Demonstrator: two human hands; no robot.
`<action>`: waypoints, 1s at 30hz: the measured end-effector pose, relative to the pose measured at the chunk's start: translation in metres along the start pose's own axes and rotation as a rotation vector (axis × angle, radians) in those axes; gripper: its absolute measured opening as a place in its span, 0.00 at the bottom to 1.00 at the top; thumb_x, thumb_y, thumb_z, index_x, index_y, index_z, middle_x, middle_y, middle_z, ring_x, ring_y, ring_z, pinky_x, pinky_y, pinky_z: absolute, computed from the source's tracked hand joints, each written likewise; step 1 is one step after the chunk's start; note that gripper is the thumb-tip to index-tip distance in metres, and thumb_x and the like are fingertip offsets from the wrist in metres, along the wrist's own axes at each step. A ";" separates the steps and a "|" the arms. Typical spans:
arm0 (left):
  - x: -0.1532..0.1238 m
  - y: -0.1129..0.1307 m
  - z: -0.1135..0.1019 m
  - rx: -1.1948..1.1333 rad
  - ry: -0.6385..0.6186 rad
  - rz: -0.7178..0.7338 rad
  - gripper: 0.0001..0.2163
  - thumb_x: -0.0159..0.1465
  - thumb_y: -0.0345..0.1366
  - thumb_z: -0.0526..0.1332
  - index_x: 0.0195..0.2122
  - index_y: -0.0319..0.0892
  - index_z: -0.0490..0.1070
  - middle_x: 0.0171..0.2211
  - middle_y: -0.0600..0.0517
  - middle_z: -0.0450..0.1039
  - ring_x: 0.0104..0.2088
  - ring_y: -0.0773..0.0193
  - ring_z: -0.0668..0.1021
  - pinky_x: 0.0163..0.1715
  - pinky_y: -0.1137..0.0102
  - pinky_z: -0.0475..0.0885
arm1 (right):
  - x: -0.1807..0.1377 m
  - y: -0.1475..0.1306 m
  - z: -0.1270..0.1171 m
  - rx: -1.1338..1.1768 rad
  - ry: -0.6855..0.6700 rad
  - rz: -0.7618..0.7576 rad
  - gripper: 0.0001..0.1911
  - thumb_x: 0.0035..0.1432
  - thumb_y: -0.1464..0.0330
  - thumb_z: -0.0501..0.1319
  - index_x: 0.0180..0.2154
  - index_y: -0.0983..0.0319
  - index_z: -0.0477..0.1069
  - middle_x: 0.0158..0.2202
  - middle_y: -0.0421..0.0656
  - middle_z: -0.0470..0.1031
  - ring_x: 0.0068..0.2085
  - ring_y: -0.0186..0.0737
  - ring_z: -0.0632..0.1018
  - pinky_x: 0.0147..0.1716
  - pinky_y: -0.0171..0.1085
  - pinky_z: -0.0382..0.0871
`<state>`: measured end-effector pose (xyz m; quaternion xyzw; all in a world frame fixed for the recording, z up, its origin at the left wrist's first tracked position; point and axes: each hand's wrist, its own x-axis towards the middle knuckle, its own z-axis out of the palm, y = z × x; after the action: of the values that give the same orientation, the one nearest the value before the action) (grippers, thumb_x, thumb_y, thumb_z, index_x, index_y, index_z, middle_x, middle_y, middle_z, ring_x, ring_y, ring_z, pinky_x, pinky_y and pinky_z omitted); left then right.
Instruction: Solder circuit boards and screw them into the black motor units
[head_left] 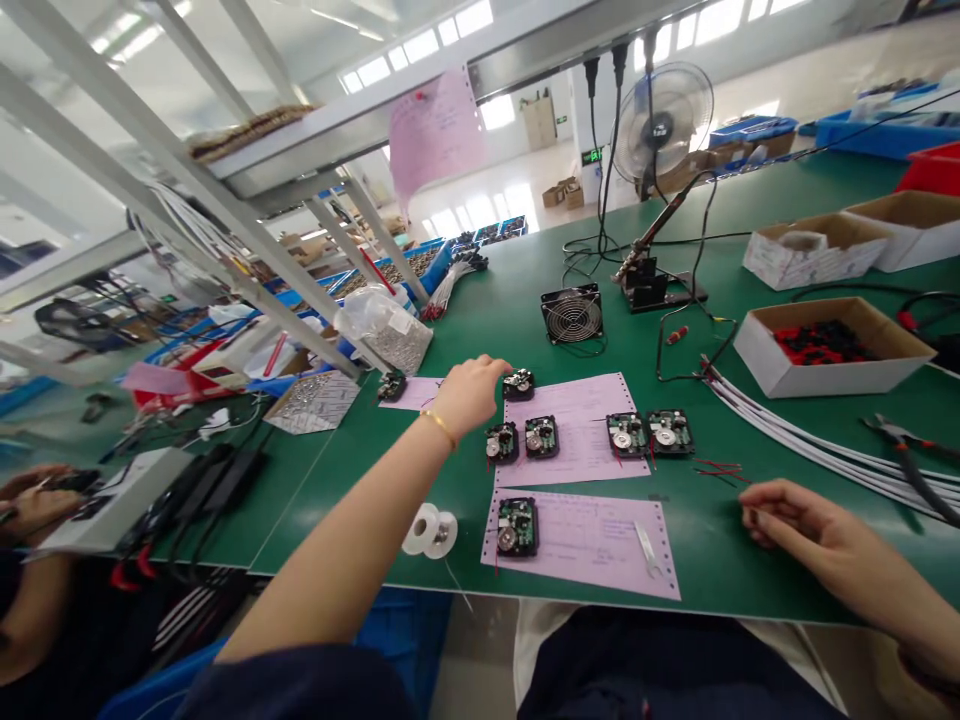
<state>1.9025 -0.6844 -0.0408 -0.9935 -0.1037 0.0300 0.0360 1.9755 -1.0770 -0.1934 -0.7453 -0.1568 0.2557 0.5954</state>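
My left hand (471, 393) reaches out to a small black-framed circuit board module (519, 384) at the top of a pink sheet, its fingers closed at the module's left edge. Below it, two similar modules (541, 437) sit side by side, and a pair (670, 433) lies further right. Another module (517, 527) rests on the nearer pink sheet (592, 545), beside a small metal wrench (646, 549). My right hand (799, 522) is low over the table at the right, fingers curled and thumb pressed in. Thin red wires (718, 468) lie by its fingertips; whatever it pinches is hidden.
A soldering iron in its stand (652, 280) and a small square fan (572, 315) stand behind. To the right are a white box of red and black parts (832, 345), white cables (795, 435) and pliers (911, 460). Solder spools (431, 531) sit near the front edge. A co-worker's hand (45, 505) shows at left.
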 end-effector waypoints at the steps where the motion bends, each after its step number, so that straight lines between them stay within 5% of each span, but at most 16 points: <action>1: 0.020 -0.011 0.000 -0.001 -0.040 0.042 0.28 0.59 0.17 0.53 0.60 0.40 0.72 0.58 0.38 0.73 0.57 0.47 0.76 0.59 0.52 0.70 | 0.000 0.001 0.000 -0.012 0.010 -0.006 0.35 0.42 0.36 0.68 0.36 0.59 0.77 0.28 0.47 0.80 0.30 0.44 0.81 0.33 0.39 0.80; 4: 0.063 -0.028 0.007 -0.029 -0.175 0.178 0.31 0.57 0.20 0.59 0.62 0.46 0.70 0.64 0.44 0.69 0.61 0.53 0.73 0.62 0.61 0.67 | -0.001 0.002 0.002 -0.020 0.034 -0.021 0.34 0.43 0.36 0.68 0.36 0.60 0.77 0.28 0.47 0.80 0.31 0.43 0.81 0.34 0.38 0.80; 8: 0.084 -0.030 0.017 -0.057 -0.278 0.269 0.26 0.54 0.25 0.62 0.56 0.45 0.75 0.61 0.45 0.72 0.57 0.54 0.75 0.60 0.63 0.68 | -0.003 0.004 0.002 0.056 0.071 -0.034 0.35 0.44 0.39 0.70 0.41 0.59 0.75 0.30 0.47 0.81 0.32 0.43 0.81 0.35 0.38 0.81; 15: 0.082 -0.032 -0.007 -0.142 -0.097 0.195 0.19 0.58 0.29 0.64 0.53 0.40 0.72 0.51 0.42 0.75 0.48 0.53 0.76 0.55 0.60 0.71 | -0.004 0.007 0.000 0.075 0.097 -0.031 0.32 0.44 0.40 0.71 0.39 0.58 0.75 0.31 0.47 0.81 0.33 0.43 0.81 0.36 0.39 0.81; 19: 0.044 -0.014 -0.026 -0.307 0.120 0.121 0.18 0.64 0.37 0.63 0.54 0.39 0.66 0.44 0.46 0.73 0.39 0.59 0.76 0.43 0.62 0.75 | -0.004 0.007 -0.002 0.032 0.080 -0.040 0.31 0.44 0.39 0.70 0.37 0.58 0.77 0.30 0.47 0.81 0.32 0.44 0.81 0.35 0.40 0.82; 21: 0.011 0.007 -0.025 -0.703 0.237 0.092 0.17 0.62 0.37 0.66 0.51 0.42 0.66 0.37 0.53 0.71 0.30 0.66 0.74 0.33 0.68 0.74 | -0.004 0.007 -0.003 0.029 0.069 -0.033 0.31 0.44 0.39 0.70 0.36 0.58 0.77 0.29 0.47 0.81 0.31 0.44 0.81 0.35 0.40 0.82; 24: -0.044 0.049 -0.004 -1.244 0.080 0.070 0.14 0.60 0.38 0.69 0.42 0.43 0.67 0.30 0.57 0.70 0.23 0.72 0.71 0.24 0.74 0.69 | -0.003 0.003 -0.002 0.049 0.056 -0.005 0.33 0.43 0.38 0.70 0.36 0.60 0.77 0.29 0.47 0.81 0.32 0.44 0.82 0.35 0.41 0.82; 27: -0.086 0.090 0.030 -1.566 -0.156 -0.048 0.17 0.60 0.41 0.70 0.44 0.42 0.66 0.28 0.57 0.73 0.25 0.70 0.76 0.27 0.74 0.72 | -0.003 -0.004 0.001 0.074 0.015 0.030 0.35 0.42 0.37 0.70 0.37 0.61 0.77 0.29 0.47 0.81 0.31 0.43 0.81 0.34 0.41 0.81; 30: -0.103 0.121 0.062 -1.746 -0.204 -0.141 0.20 0.61 0.47 0.70 0.46 0.40 0.69 0.28 0.53 0.76 0.30 0.65 0.81 0.35 0.70 0.77 | -0.004 -0.011 0.008 0.109 -0.041 0.027 0.34 0.45 0.38 0.69 0.37 0.61 0.76 0.29 0.46 0.80 0.31 0.41 0.81 0.35 0.41 0.81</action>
<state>1.8226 -0.8203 -0.1062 -0.6500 -0.1533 0.0262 -0.7438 1.9682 -1.0705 -0.1830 -0.7085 -0.1448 0.2870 0.6283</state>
